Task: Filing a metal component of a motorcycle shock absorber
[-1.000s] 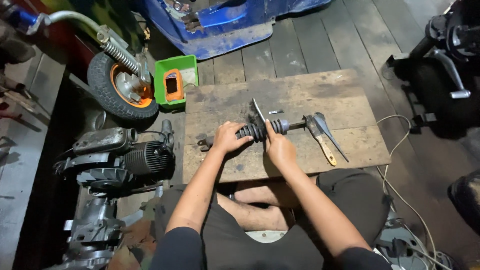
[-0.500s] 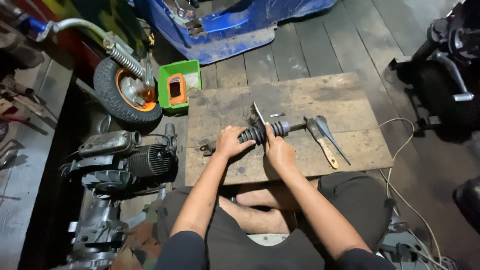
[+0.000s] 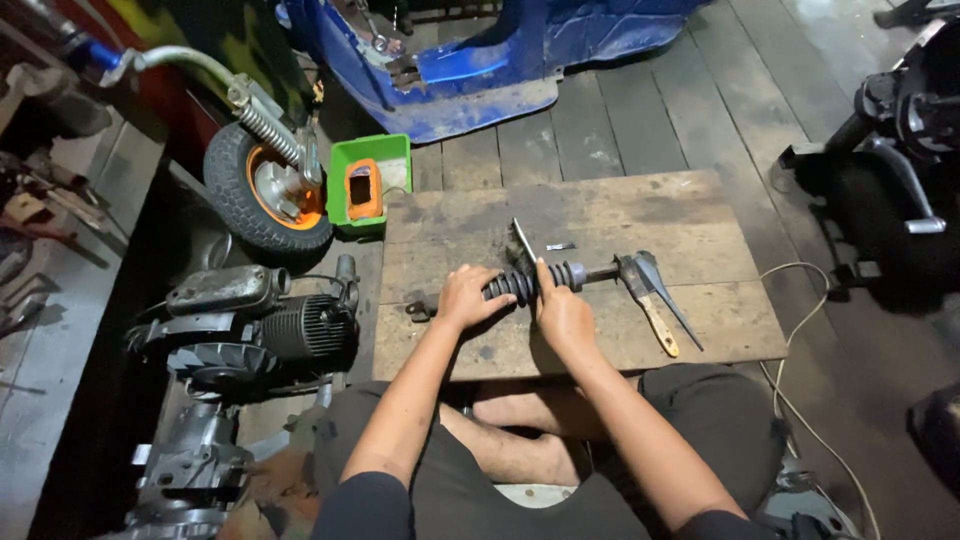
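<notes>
Dark wooden floorboards are being used as a workshop, with a low plank counter (image 3: 600, 215) laid across them in front of a seated person. Going from the left, a small wheel with an orange hub (image 3: 268, 195) is being propped by a spring strut, a finned engine block (image 3: 255, 330) is lying below it, and a green tray (image 3: 368, 185) is sitting just beside the counter's corner. On the counter, a shaft with a black ribbed rubber boot (image 3: 520, 284) is being held flat: the left hand (image 3: 468, 297) is being clenched around the boot's left end, and the right hand (image 3: 562, 310) is being pressed over its right part, fingers wrapped. Compared with the earlier views, the hands are being kept on the same part, and the boot appears drawn out longer between them, so it is judged that it is being worked along the shaft. To the right, wooden-handled pliers-like tools (image 3: 655, 300) are lying untouched.
</notes>
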